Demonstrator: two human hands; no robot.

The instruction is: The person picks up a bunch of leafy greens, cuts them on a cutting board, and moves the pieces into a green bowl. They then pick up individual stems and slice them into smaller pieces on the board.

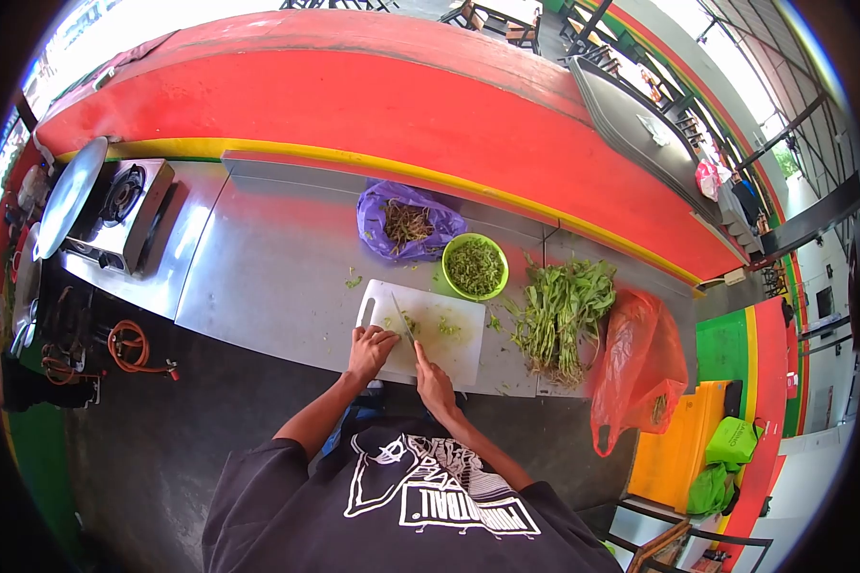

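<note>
A white cutting board (462, 361) lies on the steel counter in front of me, with chopped green bits (448, 328) scattered on it. My right hand (434, 384) is wrapped round the handle of a kitchen knife (402, 313), its blade pointing away from me over the board. At the board's left side, my left hand (374, 350) has its fingers curled together and pressed down on some leafy greens, mostly hidden under them. Just beyond the board stands a lime-green bowl (448, 278) filled with chopped greens (475, 266).
Uncut leafy greens (562, 315) with roots are heaped right of the board, beside an orange-red plastic bag (640, 358). A purple bag (373, 224) holds root trimmings (408, 222). A gas stove (122, 205) sits far left. Behind the steel counter (268, 258) rises a red wall (354, 105).
</note>
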